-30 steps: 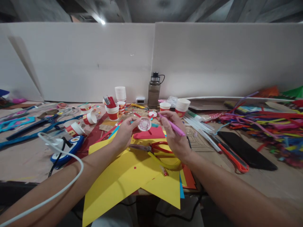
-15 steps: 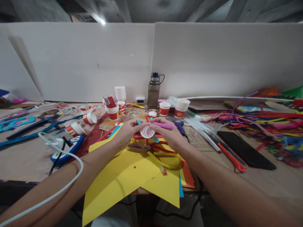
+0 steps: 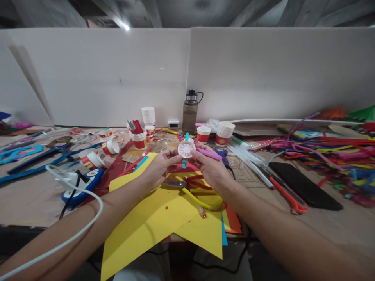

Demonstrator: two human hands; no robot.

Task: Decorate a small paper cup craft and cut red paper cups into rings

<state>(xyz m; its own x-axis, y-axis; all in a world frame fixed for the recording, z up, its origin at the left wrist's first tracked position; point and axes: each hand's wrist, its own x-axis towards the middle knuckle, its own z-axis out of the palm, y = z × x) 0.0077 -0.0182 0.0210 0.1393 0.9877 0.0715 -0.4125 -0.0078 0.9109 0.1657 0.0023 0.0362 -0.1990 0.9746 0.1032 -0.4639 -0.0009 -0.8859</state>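
Both my hands hold up a small round white paper piece point(image 3: 185, 148) with a pink pattern drawn on its face, perhaps a cup's base. Teal and red strips stick out around it. My left hand point(image 3: 158, 168) pinches its left edge between thumb and fingers. On the other side my right hand point(image 3: 211, 167) grips the right edge, with a pink marker point(image 3: 209, 153) also lying in it. Below, scissors with yellow handles point(image 3: 202, 200) and a red-handled pair point(image 3: 197, 182) rest on yellow paper point(image 3: 146, 226).
Paper cups point(image 3: 224, 134) stand at the back, near a water bottle point(image 3: 190, 115). Tipped cups point(image 3: 110, 146) and a blue power strip point(image 3: 83, 189) with a white cable lie left. A phone point(image 3: 304, 185), a cutter knife point(image 3: 288, 194) and colourful strips point(image 3: 331, 152) lie right.
Both hands have raised the round piece slightly and turned it, so its patterned face shows more fully and the teal strips now point up and down. The marker stays in my right hand.
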